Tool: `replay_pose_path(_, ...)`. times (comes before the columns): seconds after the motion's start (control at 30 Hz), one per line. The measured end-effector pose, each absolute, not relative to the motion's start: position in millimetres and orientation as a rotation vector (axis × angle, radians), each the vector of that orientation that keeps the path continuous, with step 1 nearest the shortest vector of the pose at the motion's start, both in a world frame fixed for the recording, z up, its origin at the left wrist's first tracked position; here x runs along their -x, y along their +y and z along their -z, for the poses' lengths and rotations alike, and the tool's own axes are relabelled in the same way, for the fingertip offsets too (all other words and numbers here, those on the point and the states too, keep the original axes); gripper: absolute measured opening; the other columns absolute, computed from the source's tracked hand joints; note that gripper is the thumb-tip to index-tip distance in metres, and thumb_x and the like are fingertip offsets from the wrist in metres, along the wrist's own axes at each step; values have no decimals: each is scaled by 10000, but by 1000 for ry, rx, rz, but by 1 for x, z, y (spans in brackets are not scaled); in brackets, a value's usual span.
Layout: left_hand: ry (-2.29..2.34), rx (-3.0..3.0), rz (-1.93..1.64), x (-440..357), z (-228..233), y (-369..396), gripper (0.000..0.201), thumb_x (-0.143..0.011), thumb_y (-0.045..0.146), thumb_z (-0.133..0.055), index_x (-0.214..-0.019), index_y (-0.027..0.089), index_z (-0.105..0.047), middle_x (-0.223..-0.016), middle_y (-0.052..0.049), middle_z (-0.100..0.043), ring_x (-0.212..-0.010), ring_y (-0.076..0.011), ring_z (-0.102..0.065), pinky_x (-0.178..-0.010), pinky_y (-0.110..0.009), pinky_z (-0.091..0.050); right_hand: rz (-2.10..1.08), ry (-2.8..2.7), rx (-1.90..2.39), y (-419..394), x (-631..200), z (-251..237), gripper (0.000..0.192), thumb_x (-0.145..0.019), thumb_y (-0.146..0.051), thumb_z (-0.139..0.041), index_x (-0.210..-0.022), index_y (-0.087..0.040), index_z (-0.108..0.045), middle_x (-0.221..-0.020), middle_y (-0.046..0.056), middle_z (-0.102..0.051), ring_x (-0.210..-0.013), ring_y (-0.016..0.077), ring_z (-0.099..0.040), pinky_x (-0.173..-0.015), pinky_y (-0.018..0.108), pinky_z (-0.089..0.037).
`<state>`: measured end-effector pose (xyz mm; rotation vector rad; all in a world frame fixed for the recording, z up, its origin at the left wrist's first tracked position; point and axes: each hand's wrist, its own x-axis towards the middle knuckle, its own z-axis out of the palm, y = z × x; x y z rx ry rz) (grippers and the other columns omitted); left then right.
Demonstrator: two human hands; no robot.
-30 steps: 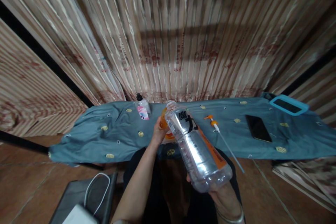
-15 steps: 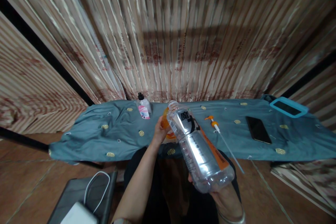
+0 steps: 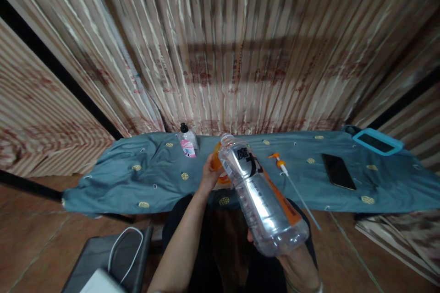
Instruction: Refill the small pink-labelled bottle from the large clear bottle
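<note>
Right hand (image 3: 292, 256) cradles the base of the clear bottle (image 3: 263, 197), neck tipped toward the orange bottle (image 3: 218, 169), which the left hand (image 3: 208, 175) grips on the cloth. I'd line up the mouths first, then pour slowly and steadily.

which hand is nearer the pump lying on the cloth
Right. The right hand holds the clear bottle's base just below the pump; the left hand grips an orange bottle farther left.
</note>
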<state>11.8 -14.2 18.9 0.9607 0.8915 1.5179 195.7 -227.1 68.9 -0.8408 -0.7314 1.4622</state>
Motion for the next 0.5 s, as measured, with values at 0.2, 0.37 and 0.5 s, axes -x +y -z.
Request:
replay_pose_path(0.2,886,-958,-1518,-14,-21,-16,534,-468,265,-961,-928,225,-694,-923,-2,-753,-888,-197,-699,-876,-327,-566,-1433,-699,825,-227,-190,-69,571,-623,-544,-972,-1101,-285,-799,-796,26,-805,-641,237,-758,-687,363,-670)
replay_pose_path(0.37,899,-943,-1512,-15,-22,-17,574,-462,265,-975,-959,213,-692,-915,-9,-754,-871,-192,-704,-862,-315,-557,-1351,-686,830,-227,-184,-64,502,-655,-487,-967,-1072,-259,-808,-791,36,-816,-615,222,-764,-604,281,-653)
replay_pose_path(0.5,883,-943,-1510,-14,-20,-16,541,-480,260,-969,-943,210,-694,-931,-7,-767,-901,-198,-715,-891,-323,-553,-1337,-667,843,-230,-185,-58,512,-718,-494,-936,-1161,-288,-781,-974,46,-839,-759,231,-806,-713,300,-675)
